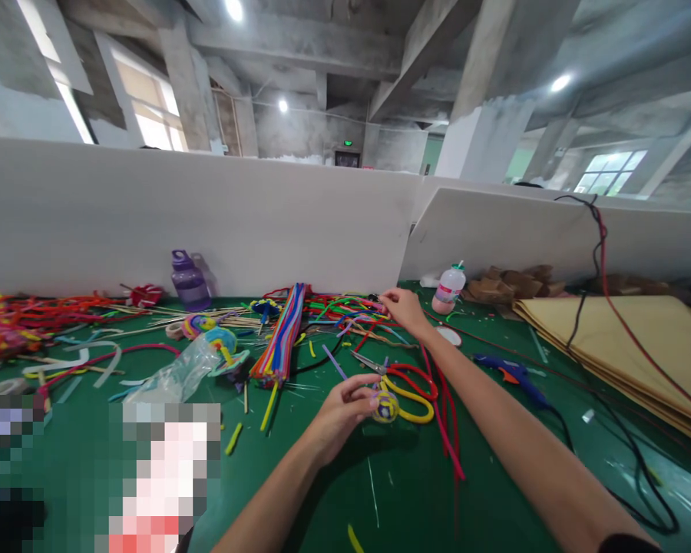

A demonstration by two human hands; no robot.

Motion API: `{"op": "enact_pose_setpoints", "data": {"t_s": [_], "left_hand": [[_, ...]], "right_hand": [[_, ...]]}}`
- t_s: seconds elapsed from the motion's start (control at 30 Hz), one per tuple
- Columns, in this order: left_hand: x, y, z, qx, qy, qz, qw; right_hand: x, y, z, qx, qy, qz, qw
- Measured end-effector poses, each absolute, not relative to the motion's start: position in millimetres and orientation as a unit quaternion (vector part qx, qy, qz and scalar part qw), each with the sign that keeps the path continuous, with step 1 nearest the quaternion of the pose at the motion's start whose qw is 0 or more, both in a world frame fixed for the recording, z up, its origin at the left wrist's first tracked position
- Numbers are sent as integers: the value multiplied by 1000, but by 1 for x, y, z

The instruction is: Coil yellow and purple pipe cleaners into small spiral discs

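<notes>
My left hand (341, 411) is closed on a small round piece wound from yellow and purple pipe cleaners (385, 405), held just above the green table (391, 491). My right hand (401, 306) is stretched far forward into a loose pile of coloured pipe cleaners (345, 307), with its fingers pinched at the strands there; what they grip is too small to make out. Scissors with red and yellow handles (397, 378) lie between my two hands. A straight bundle of multicoloured pipe cleaners (283, 334) lies left of the pile.
A purple bottle (189, 281) stands by the white partition (207, 215). A white and pink bottle (449, 287) stands at the back right, a blue glue gun (512, 375) with a black cable right of my arm, and brown paper sheets (627, 338) beyond it. Sticks and crafted pieces lie left.
</notes>
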State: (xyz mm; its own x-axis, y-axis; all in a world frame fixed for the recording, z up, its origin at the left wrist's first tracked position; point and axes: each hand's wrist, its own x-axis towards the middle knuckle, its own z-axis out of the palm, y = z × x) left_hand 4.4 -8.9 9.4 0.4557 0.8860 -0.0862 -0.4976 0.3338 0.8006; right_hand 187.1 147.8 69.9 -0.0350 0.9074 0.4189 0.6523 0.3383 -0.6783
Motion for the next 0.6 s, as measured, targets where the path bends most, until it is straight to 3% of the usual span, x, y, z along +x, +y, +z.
{"op": "enact_pose_setpoints", "data": {"t_s": [0.17, 0.47, 0.57, 0.6], "left_hand": [[6, -8, 6, 362, 253, 430, 788], [5, -12, 4, 378, 224, 342, 831], [3, -14, 5, 398, 203, 256, 857], [3, -15, 5, 408, 194, 218, 865]], "right_hand": [[207, 179, 94, -574, -727, 110, 361], [155, 169, 81, -512, -829, 76, 212], [106, 139, 80, -412, -888, 92, 184], [87, 126, 79, -298, -938, 91, 152]]}}
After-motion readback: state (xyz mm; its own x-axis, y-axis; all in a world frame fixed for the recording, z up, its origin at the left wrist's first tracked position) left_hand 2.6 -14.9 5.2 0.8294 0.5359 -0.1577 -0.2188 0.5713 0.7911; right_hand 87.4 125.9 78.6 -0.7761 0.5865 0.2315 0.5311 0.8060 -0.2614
